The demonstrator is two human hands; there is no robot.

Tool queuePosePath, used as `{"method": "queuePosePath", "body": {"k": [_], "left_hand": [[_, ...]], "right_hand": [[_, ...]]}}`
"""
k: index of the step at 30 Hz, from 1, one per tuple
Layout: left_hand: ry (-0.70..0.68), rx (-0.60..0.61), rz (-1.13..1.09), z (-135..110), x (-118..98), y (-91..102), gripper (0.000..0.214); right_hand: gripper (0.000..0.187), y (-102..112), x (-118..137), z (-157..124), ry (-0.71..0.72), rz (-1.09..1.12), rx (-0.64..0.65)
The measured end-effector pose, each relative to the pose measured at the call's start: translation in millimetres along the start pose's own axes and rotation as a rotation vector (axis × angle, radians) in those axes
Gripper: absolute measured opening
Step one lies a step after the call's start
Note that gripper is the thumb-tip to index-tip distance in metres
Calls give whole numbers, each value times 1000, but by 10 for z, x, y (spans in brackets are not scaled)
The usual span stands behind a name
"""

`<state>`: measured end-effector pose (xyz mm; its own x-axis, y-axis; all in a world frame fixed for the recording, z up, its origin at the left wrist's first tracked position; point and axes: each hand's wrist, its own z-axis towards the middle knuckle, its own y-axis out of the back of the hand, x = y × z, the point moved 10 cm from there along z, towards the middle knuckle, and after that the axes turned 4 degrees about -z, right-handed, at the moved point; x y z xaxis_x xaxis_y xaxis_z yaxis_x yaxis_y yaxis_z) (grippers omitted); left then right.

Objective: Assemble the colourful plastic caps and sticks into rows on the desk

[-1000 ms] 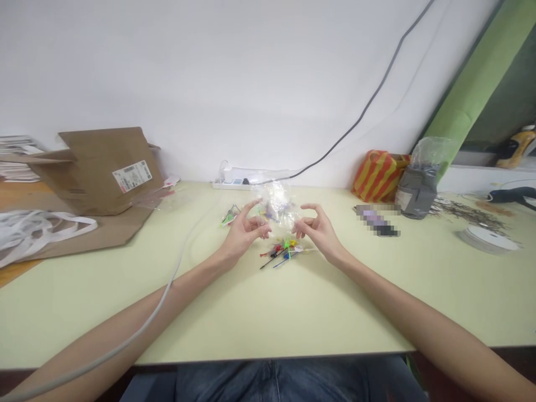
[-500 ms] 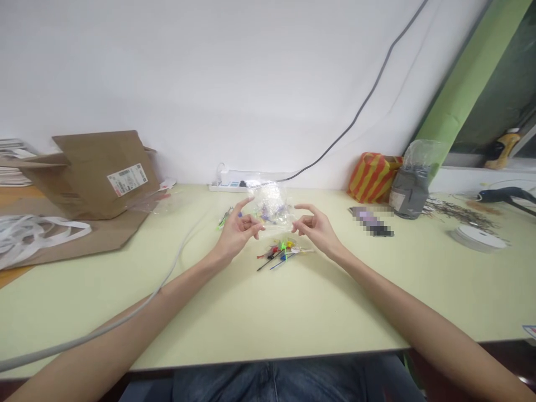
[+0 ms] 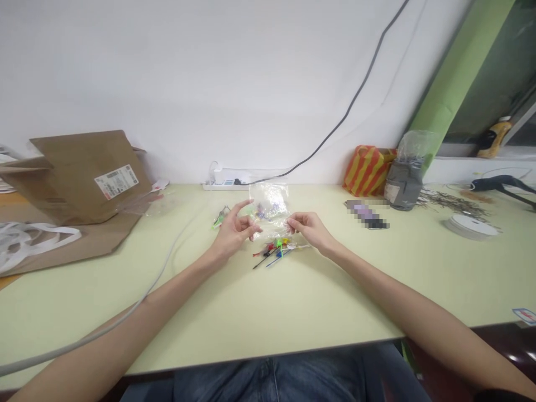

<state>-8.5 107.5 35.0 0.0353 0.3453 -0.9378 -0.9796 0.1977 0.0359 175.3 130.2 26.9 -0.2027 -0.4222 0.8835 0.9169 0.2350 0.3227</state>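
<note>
A clear plastic bag (image 3: 270,204) is stretched between my two hands above the table. My left hand (image 3: 235,230) pinches its left edge between thumb and fingers, with the index finger raised. At the opposite edge, my right hand (image 3: 310,228) grips the bag, fingers closed. Just below the bag lies a small pile of colourful plastic pieces (image 3: 280,250), with red, green, yellow, blue and black parts and thin sticks. More such pieces (image 3: 220,216) lie behind my left hand, partly hidden, and coloured bits show through the film.
An open cardboard box (image 3: 87,181) and white straps (image 3: 37,243) are at left. A grey cable (image 3: 167,265) crosses my left forearm. A power strip (image 3: 226,183) lies by the wall. At right are a striped bag (image 3: 368,170), a blurred phone (image 3: 368,215) and a ribbon roll (image 3: 471,228).
The bag now hangs flatter and more upright between my hands. My right index finger has come down onto it. The whole view has shifted slightly.
</note>
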Motion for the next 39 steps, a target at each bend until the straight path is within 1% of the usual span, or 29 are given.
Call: {"method": "queuePosePath", "body": {"k": [3,9,12,18,20,22,24,25,28,31,34,36,38,39], "left_hand": [[6,9,16,-4,4,2,79],[-10,90,33,-30,-7,-106,73],[-5,97,32,-22,9,-114,71],[-20,75,35,9,18,-51,67],[-27,67,23,11,16,-37,67],[-26,46,12,14,22,-16,67],[-29,26,13,19,21,-7,69],[-33,21,18,21,17,-11,70],[-42,24,30,24,-2,-52,73],[-41,9,44,18,-15,-58,71],[-54,-42,72,15,-38,17,69],[-69,-71,78,17,-52,74,69],[-74,-82,73,18,-54,100,69],[-74,-80,68,16,-54,96,69]], "right_hand": [[43,18,9,-10,11,18,1],[37,193,65,-44,13,28,-142],[36,216,78,-39,32,30,-163],[37,188,91,-29,50,59,-119],[37,135,87,-27,33,61,-50],[37,43,58,-28,-6,59,56],[37,-8,27,-29,-35,57,105],[37,-7,20,-24,-37,59,95],[36,28,10,-6,-22,81,13],[30,45,-7,3,-13,106,-25],[26,217,20,1,30,132,-122],[28,374,36,-11,48,131,-196],[35,453,37,-22,33,92,-214],[38,441,33,-25,16,61,-192]]}}
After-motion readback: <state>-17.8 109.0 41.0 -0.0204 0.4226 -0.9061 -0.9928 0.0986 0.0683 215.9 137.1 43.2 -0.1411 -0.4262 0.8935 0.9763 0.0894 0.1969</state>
